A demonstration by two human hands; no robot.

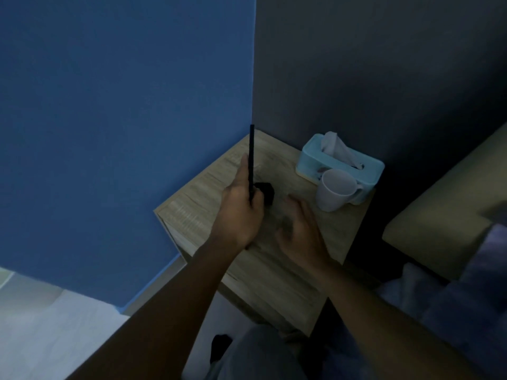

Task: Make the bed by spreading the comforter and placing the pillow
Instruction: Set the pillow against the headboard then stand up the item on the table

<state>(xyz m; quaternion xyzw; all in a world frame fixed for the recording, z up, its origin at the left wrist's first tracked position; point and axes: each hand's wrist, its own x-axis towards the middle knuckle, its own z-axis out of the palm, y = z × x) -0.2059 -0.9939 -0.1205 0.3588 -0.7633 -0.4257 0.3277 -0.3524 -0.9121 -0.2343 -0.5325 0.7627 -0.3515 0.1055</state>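
Here, the left hand [241, 212] grips a thin black slab [251, 157], edge-on and hard to identify, over the nightstand [288, 270]. The right hand [301, 237] hovers spread, empty, blurred. Bluish bedding [472, 292] bunches at right, cut off.

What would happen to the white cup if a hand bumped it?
The white cup would probably slide or tip: it stands upright, taller than it is wide, on the smooth wooden nightstand. The blue tissue box right behind it might stop a fall that way. It looks hard, so it could chip if it dropped off the edge.
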